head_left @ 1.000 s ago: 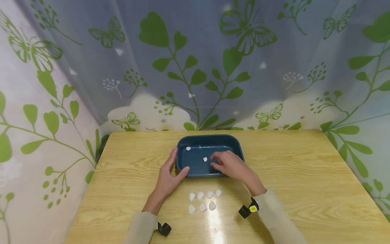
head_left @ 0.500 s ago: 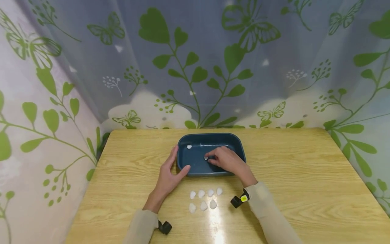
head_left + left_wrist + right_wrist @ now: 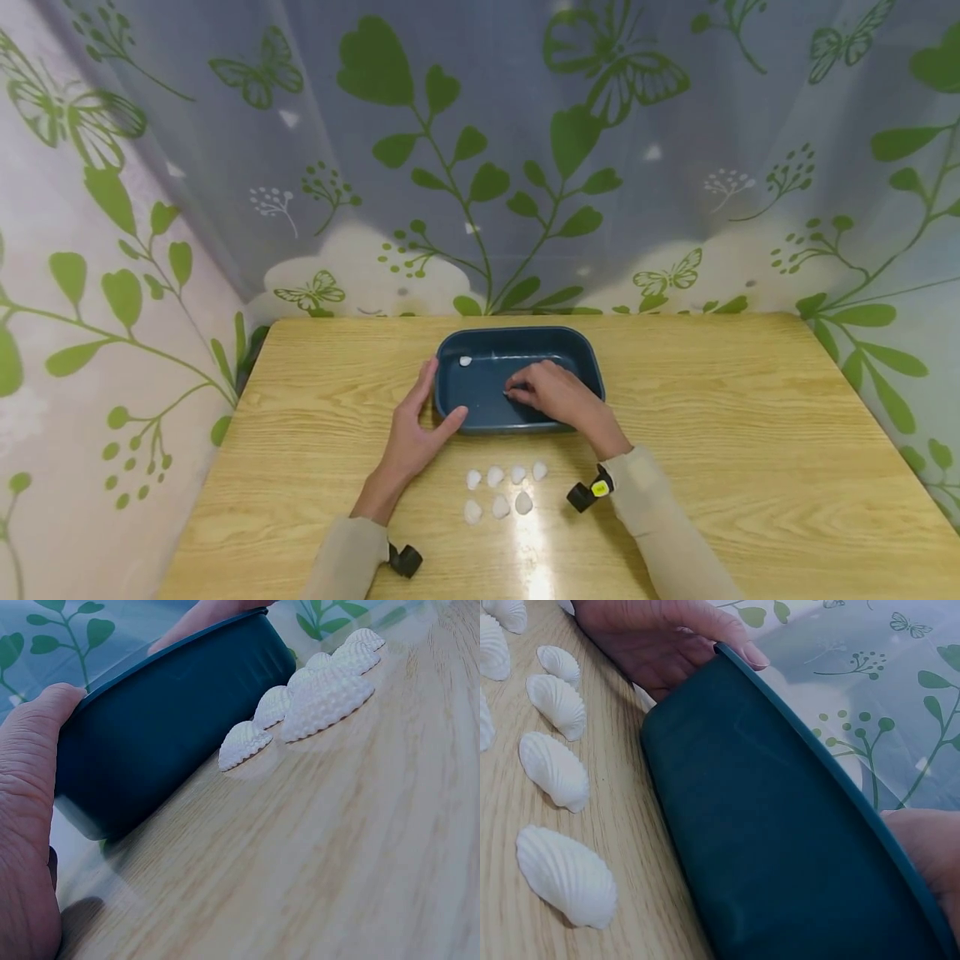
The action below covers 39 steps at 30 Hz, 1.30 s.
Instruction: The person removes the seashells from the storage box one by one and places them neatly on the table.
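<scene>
A dark blue plastic tub point(image 3: 517, 330) stands on the wooden table. My left hand point(image 3: 412, 440) grips its near left corner, fingers along the left side and thumb over the front rim; the left wrist view shows the thumb point(image 3: 46, 712) at the rim. Inside the tub, my right hand point(image 3: 558, 393) pinches a small white seashell, almost wholly hidden by the fingertips. Another white seashell point(image 3: 466, 361) lies at the tub's back left. In the right wrist view the tub wall point(image 3: 757, 795) hides most of the right hand.
Several white ribbed seashells point(image 3: 501, 506) lie in two rows on the table point(image 3: 712, 417), in front of the tub. A patterned curtain point(image 3: 480, 167) hangs along the back edge and at both sides.
My right hand has moved left and down inside the tub, and its fingers have closed on the seashell in the middle. The left hand keeps its place at the corner.
</scene>
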{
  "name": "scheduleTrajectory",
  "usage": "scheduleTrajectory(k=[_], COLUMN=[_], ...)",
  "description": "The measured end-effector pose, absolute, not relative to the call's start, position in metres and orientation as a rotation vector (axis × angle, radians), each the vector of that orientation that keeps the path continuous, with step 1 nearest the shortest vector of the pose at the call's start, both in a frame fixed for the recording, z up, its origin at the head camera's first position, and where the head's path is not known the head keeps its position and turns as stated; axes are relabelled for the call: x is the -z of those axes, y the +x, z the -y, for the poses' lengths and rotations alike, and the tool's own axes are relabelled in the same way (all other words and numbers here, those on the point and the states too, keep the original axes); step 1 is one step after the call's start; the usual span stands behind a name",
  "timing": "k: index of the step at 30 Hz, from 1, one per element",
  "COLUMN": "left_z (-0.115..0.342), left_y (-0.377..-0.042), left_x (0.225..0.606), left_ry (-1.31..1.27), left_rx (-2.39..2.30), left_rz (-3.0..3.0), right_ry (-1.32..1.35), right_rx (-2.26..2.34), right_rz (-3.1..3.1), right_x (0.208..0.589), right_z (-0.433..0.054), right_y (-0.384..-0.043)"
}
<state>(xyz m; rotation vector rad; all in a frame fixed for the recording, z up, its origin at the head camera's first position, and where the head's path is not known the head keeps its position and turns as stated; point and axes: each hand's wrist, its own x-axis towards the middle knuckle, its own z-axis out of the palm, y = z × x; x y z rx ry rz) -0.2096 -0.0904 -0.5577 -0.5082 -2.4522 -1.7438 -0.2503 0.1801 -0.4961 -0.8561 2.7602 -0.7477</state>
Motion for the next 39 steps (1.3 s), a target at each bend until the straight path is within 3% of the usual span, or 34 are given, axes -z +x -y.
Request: scheduleTrajectory(k=[19,29,39], left_z=[0.0869,0.0893,0.0906], left_y=[-0.2105,-0.2106,-0.2107], left_x=[0.5576,0.5567,0.5583], left_ry=[-0.534,-0.528,-0.523], left_rx=[1.754,1.753,1.742], left_rz=[2.411,2.431,2.448], right_ry=[-0.581,-0.732,-0.716], right_rx=[0.644,0.624,0.619], right_rz=[-2.85,-2.83,-2.829], right_x=[0.4965,0.4967,0.496], right_z=[-0.1809,-0.1806,-0.1795], right_y=[-0.248,-0.2487,-0.2499])
